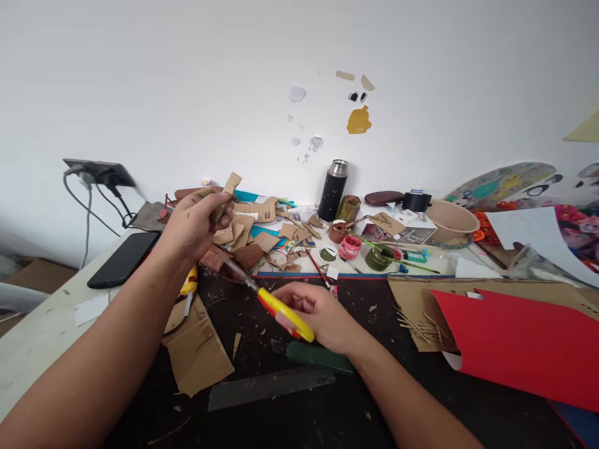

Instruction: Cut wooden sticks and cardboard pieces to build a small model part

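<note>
Cardboard strip (233, 183) pinched in the left hand (199, 218), scissors (286, 316) gripped in the right hand (325, 315); seemingly a trimming step, where snipping calls for bringing both together.

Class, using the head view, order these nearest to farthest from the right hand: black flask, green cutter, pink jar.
1. Green cutter, just below the right hand.
2. Pink jar, beyond the hand.
3. Black flask, by the wall.

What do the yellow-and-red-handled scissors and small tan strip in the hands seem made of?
Scissors: handles probably smooth plastic, from their bright solid colour; greyish blades look metallic. Tan strip: likely matte cardboard, given its dull brown surface.
</note>
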Tool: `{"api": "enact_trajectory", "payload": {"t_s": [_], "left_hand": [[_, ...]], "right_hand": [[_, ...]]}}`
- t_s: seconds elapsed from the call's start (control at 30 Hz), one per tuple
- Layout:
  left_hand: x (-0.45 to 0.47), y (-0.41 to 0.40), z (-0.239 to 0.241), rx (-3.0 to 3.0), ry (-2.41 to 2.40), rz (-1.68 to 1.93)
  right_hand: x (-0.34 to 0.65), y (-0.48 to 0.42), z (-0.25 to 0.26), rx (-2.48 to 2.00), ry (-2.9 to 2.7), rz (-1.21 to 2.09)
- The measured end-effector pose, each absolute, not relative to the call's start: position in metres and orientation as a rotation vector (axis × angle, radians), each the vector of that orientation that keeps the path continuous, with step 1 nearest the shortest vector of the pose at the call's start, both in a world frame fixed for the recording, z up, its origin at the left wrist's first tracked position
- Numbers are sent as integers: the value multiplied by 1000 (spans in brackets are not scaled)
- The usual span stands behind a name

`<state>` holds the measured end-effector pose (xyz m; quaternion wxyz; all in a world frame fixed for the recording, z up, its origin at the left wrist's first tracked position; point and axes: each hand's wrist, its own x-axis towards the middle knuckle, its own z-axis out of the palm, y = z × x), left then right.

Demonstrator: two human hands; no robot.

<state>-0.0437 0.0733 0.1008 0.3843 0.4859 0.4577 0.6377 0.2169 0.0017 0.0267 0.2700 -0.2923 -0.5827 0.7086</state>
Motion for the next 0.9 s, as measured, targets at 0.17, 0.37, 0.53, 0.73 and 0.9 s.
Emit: {"api": "enact_trajectory", "payload": {"t_s": [0.17, 0.37, 0.53, 0.73, 0.9], "left_hand": [[-36, 74, 90, 1182, 1180, 1502], [-3, 62, 78, 1006, 1212, 1166], [8, 56, 74, 970, 1075, 984], [9, 54, 73, 944, 956, 1066], [14, 46, 79, 880, 918, 1124]], "right_hand": [[221, 14, 23, -875, -1356, 1745], [223, 20, 19, -911, -1316, 1689], [220, 15, 20, -870, -1326, 1774], [218, 10, 23, -759, -1235, 1885], [215, 10, 20, -744, -1132, 1879]]}}
